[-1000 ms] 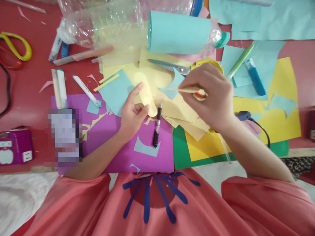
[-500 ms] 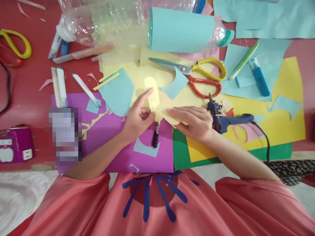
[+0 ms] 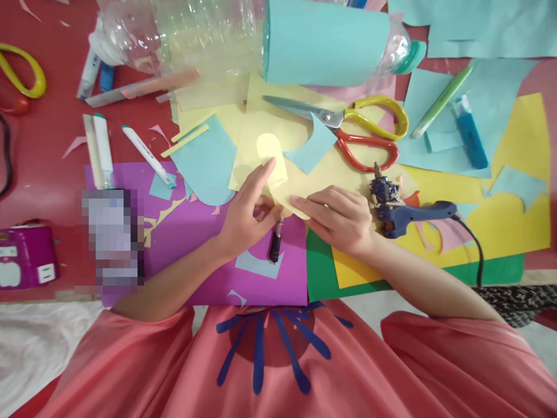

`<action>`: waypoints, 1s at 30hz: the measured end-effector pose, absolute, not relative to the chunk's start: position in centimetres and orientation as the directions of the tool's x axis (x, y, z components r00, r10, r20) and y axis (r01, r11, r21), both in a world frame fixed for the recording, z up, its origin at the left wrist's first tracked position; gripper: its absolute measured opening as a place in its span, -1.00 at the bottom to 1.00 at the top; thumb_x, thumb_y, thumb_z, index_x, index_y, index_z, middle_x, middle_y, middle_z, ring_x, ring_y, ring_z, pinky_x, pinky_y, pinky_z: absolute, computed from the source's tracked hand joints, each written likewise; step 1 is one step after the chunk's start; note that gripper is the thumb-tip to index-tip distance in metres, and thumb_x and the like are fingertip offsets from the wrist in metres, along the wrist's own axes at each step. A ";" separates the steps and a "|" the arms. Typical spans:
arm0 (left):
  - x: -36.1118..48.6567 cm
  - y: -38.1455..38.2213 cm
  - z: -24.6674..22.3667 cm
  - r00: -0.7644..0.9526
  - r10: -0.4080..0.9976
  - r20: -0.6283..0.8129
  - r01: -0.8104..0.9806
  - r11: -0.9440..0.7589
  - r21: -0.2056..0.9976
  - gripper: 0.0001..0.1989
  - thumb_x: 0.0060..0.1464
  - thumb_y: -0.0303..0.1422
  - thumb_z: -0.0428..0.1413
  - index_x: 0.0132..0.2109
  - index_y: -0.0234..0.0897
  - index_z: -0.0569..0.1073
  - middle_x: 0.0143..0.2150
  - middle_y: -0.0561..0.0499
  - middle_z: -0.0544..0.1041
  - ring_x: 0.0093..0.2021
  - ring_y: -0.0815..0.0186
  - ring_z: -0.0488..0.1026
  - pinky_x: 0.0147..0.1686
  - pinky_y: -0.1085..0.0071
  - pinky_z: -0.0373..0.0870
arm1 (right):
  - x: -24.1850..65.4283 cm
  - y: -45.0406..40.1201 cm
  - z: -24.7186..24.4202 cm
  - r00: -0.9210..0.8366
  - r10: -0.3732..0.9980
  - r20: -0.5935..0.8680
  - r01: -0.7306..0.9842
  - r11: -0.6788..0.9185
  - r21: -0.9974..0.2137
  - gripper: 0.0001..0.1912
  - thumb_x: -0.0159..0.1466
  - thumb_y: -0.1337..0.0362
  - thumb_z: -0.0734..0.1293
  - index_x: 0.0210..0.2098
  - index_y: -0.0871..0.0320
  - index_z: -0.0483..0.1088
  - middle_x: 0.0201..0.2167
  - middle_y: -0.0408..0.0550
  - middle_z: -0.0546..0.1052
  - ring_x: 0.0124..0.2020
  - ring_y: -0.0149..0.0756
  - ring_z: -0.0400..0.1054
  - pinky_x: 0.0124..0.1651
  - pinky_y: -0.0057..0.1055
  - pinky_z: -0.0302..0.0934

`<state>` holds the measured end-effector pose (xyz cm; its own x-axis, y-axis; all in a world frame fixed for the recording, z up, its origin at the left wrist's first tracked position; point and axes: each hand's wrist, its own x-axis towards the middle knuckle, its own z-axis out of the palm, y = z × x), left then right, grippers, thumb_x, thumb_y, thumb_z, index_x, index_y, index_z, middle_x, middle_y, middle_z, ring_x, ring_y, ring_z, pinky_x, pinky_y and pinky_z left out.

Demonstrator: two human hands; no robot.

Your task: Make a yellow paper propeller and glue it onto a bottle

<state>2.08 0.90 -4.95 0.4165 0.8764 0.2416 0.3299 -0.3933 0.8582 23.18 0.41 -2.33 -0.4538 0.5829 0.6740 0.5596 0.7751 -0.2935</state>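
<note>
Close by right hand (image 3: 342, 220): scissors (image 3: 334, 119), glue gun (image 3: 391, 219).

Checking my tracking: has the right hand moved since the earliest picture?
Yes: the right hand has shifted left and down the view, uncovering the handles of the central scissors.

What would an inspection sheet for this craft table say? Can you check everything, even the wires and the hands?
Surface: red table, partly covered by coloured paper, including a purple sheet and a yellow sheet.
Things in hand: a rounded yellow piece and a second yellow piece, close together; whether they're joined, I can't tell.
Clutter: scissors, black pen, white marker, blue-wrapped bottle, glue gun.
Hands: left hand holds the rounded yellow piece; right hand holds the second yellow piece.
Cables: a dark cable runs from the glue gun toward the table's near edge.
Surroundings: dark patterned cloth past the near edge, at right.
</note>
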 end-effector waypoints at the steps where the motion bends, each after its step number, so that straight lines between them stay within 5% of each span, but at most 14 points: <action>1: 2.0 0.9 -5.0 0.429 0.865 0.261 0.339 -0.422 0.841 -0.33 0.36 -0.09 0.01 0.47 0.05 -0.07 0.43 -0.23 0.23 -0.25 0.39 0.61 -0.43 0.55 0.54 | 23.2 0.4 -2.3 -0.465 0.582 0.667 0.569 0.774 -0.278 -0.74 0.45 0.38 0.19 0.01 0.10 0.47 -0.42 -0.13 0.50 -0.46 -0.43 0.36 -0.41 -0.46 0.26; 14: 2.1 1.0 -4.7 0.449 0.836 0.316 0.401 -0.504 0.765 -0.34 0.38 -0.08 -0.05 0.48 -0.02 -0.09 0.42 -0.23 0.26 0.24 0.07 0.48 -0.27 0.48 0.61 | 22.8 0.4 -2.5 -0.402 0.595 0.696 0.588 0.751 -0.302 -0.77 0.43 0.40 0.21 -0.06 0.14 0.49 -0.43 -0.13 0.48 -0.49 -0.45 0.34 -0.49 -0.46 0.20; 19: 2.2 1.0 -4.6 0.457 0.833 0.312 0.420 -0.511 0.750 -0.35 0.39 -0.11 -0.06 0.49 -0.03 -0.11 0.42 -0.24 0.26 0.30 0.03 0.42 -0.25 0.47 0.62 | 22.9 0.5 -2.3 -0.406 0.597 0.692 0.624 0.734 -0.268 -0.75 0.44 0.39 0.20 -0.11 0.10 0.52 -0.46 -0.15 0.49 -0.51 -0.48 0.37 -0.50 -0.49 0.21; 24: 2.2 1.0 -4.7 0.460 0.818 0.345 0.416 -0.542 0.731 -0.36 0.39 -0.10 -0.07 0.48 -0.04 -0.09 0.42 -0.20 0.27 0.40 0.02 0.29 0.02 0.32 0.61 | 22.8 0.6 -2.2 -0.396 0.584 0.709 0.616 0.741 -0.266 -0.77 0.44 0.39 0.19 -0.12 0.12 0.49 -0.47 -0.17 0.49 -0.53 -0.50 0.36 -0.53 -0.50 0.18; 30: 2.2 1.0 -4.7 0.471 0.808 0.353 0.427 -0.559 0.710 -0.37 0.40 -0.12 -0.08 0.48 -0.06 -0.11 0.42 -0.20 0.27 0.41 0.03 0.28 0.00 0.35 0.61 | 22.7 0.6 -2.2 -0.399 0.575 0.714 0.634 0.736 -0.238 -0.74 0.47 0.37 0.16 -0.16 0.14 0.49 -0.49 -0.18 0.49 -0.55 -0.51 0.35 -0.54 -0.50 0.19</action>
